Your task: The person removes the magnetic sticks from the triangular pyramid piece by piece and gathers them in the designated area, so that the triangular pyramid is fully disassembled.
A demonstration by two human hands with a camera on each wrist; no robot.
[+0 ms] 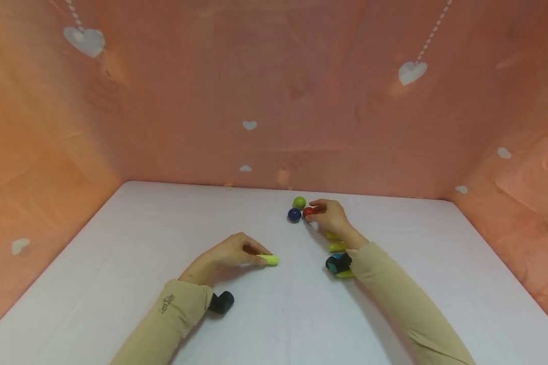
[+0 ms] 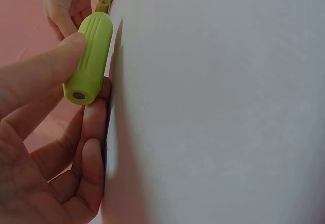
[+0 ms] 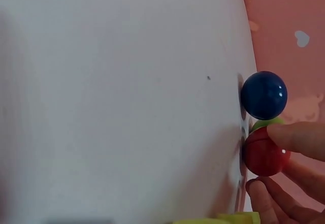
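Between thumb and fingers, my left hand (image 1: 237,249) pinches a yellow-green magnetic rod (image 2: 92,56). The rod is ribbed, with a dark round inset in its near end. Farther back, my right hand (image 1: 331,215) holds a glossy red ball (image 3: 265,153) at the table surface. Close beside the red ball sits a dark blue ball (image 3: 264,95). A green ball (image 1: 299,203) stands just behind these two, mostly hidden by the red one in the right wrist view.
Under and beside the right forearm lie several rods, among them a yellow-green rod (image 1: 337,247), partly covered by the wrist camera (image 1: 338,263). The white table (image 1: 96,263) ends at an orange cloth backdrop (image 1: 274,101) with white hearts.
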